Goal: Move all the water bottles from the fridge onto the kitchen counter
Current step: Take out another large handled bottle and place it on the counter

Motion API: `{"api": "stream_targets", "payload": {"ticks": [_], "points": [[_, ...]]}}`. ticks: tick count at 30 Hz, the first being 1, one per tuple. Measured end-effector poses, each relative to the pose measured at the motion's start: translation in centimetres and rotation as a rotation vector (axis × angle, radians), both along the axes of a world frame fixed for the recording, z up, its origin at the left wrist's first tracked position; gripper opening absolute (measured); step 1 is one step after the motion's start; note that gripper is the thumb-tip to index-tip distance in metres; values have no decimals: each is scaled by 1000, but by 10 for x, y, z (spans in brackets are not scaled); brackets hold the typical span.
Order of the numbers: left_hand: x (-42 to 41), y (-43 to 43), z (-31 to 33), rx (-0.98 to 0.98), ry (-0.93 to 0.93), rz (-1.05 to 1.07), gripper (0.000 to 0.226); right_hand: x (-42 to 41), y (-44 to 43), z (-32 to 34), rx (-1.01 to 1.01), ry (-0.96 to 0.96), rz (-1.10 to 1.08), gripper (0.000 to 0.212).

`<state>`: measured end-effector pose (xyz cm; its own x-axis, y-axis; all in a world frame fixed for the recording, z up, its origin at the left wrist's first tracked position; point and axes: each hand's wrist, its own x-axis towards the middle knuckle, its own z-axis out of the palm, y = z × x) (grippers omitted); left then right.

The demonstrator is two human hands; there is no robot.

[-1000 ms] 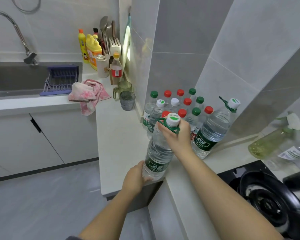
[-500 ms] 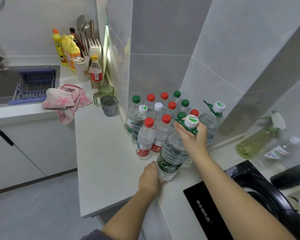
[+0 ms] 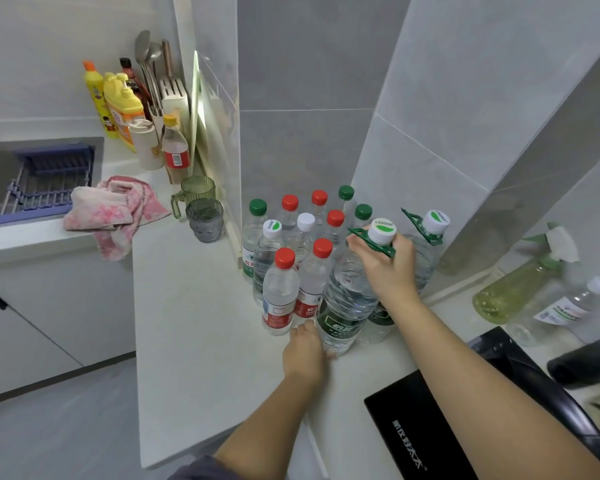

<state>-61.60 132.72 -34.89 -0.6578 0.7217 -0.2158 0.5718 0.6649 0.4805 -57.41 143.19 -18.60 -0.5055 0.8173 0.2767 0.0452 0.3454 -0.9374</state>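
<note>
A large clear water bottle [image 3: 343, 306] with a green label, white cap and green carry handle stands tilted on the white counter [image 3: 194, 306]. My right hand [image 3: 387, 265] grips its neck just under the cap. My left hand [image 3: 303, 351] presses against its base. Behind and left of it stands a cluster of several small water bottles [image 3: 291, 251] with red, green and white caps. A second large bottle [image 3: 426, 247] with a green handle stands against the wall at the right, partly hidden by my right hand.
Two ribbed cups [image 3: 201, 209] and a pink cloth [image 3: 115, 206] lie to the left, with condiment bottles [image 3: 122, 105] behind. A sink with a blue rack [image 3: 49, 181] is at far left. A black induction hob [image 3: 430, 427] and a green spray bottle [image 3: 513, 289] sit at right.
The large bottle has travelled from the counter's front edge to beside the cluster and now rests on the counter. Both hands stayed on it.
</note>
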Motion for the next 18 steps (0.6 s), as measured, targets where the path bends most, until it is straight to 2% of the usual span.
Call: {"api": "stream_targets", "payload": {"ticks": [8,12,16,18], "points": [[2,3,5,-26,9,16,50,4,-1,2,69,-13,35,21],[1,0,0,-19,66,-7,63,19,-9,-2,134,-107,19,41],[-2,5,1,-57,107,-49,46,27,-13,-14,94,-152,80,53],[-2,6,1,-77,118,-58,47,25,-11,-14,104,-153,96,56]]}}
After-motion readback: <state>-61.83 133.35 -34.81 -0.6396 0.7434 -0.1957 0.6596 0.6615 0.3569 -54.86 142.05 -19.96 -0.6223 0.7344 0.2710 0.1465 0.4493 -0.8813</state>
